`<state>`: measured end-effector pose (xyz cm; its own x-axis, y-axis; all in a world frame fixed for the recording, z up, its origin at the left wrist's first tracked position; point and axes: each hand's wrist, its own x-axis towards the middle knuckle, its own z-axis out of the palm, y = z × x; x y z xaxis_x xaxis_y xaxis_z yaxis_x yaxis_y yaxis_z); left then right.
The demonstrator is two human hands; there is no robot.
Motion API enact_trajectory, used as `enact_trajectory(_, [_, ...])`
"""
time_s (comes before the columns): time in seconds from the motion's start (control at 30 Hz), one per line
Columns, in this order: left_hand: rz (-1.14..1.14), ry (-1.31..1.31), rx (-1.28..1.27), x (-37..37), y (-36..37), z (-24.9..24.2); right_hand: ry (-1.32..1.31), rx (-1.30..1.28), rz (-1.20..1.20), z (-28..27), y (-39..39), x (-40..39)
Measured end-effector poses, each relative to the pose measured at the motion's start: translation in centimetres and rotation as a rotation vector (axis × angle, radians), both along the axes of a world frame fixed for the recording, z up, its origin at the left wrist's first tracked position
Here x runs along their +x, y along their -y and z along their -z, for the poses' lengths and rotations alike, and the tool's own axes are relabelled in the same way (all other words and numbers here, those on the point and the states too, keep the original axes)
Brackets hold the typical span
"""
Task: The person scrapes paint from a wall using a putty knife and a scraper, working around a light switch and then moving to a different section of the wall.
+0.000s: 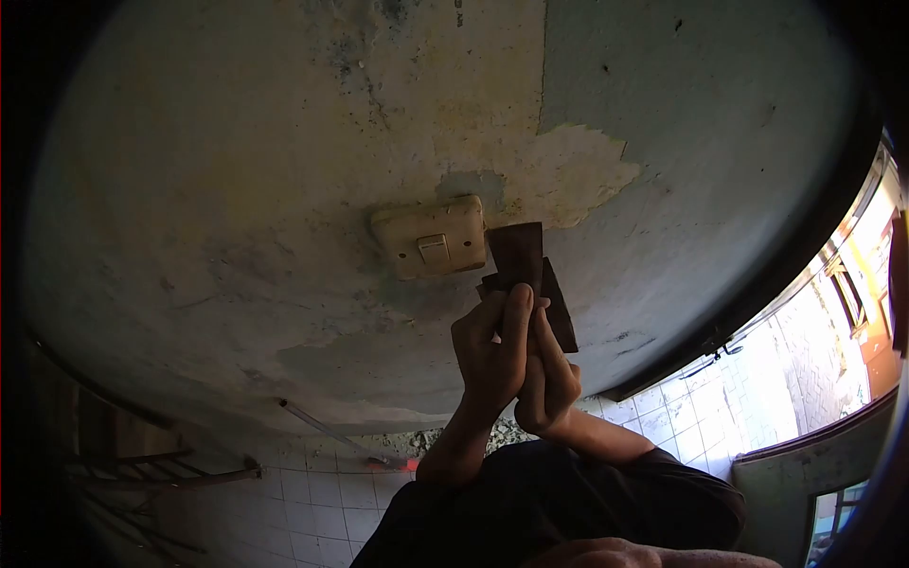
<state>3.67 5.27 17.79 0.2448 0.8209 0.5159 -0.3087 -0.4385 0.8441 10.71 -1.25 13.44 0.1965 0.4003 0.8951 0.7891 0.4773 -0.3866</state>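
A dark brown piece of what looks like sandpaper (518,248) stands up from my fingers, close to the right edge of the light switch (434,248) on the wall. Another flap of the same brown sheet (561,308) slants down behind my fingers. Whether the two parts join is hidden. My left hand (492,350) is closed, with its thumb pressed on the sheet. Right beside it, my right hand (549,379) is also closed, pinching the sheet low down. The fingertips of both hands meet.
The wall (237,208) has peeling, stained paint around the switch. Chips of debris (459,438) lie on the tiled floor (303,502), near a long stick-like tool (327,426). Dark frame bars (170,478) stand at lower left. A bright doorway (767,379) opens on the right.
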Motion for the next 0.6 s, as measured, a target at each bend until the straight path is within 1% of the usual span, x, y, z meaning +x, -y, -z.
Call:
enact_trajectory(0.07, [0.003,0.018,-0.003,0.1,-0.1,0.1,-0.021,0.031,-0.01,0.0,0.0,0.1])
enact_trajectory(0.13, [0.005,0.034,-0.006,0.2,0.0,0.1,-0.012,-0.005,-0.043,0.2,0.1,0.3])
enact_trajectory(0.27, [0.0,0.018,-0.014,0.0,0.0,0.3,0.027,-0.007,-0.015,0.3,0.3,0.3])
enact_trajectory(0.37, [-0.004,0.005,0.009,0.0,-0.1,0.0,-0.017,-0.006,-0.021,0.1,0.2,0.2])
enact_trajectory(0.47, [-0.011,0.013,0.0,0.1,-0.1,0.1,0.038,0.033,0.004,-0.5,0.1,0.2])
enact_trajectory(0.53, [-0.006,0.025,-0.013,0.1,-0.2,0.0,0.247,0.02,0.166,-1.3,0.3,0.0])
enact_trajectory(0.57, [-0.004,0.013,-0.022,-0.1,-0.1,-0.4,0.246,0.02,0.166,-1.2,0.2,-0.1])
enact_trajectory(0.6, [0.0,0.0,-0.033,-0.2,0.1,-0.7,0.187,0.024,0.12,-0.9,0.0,-0.1])
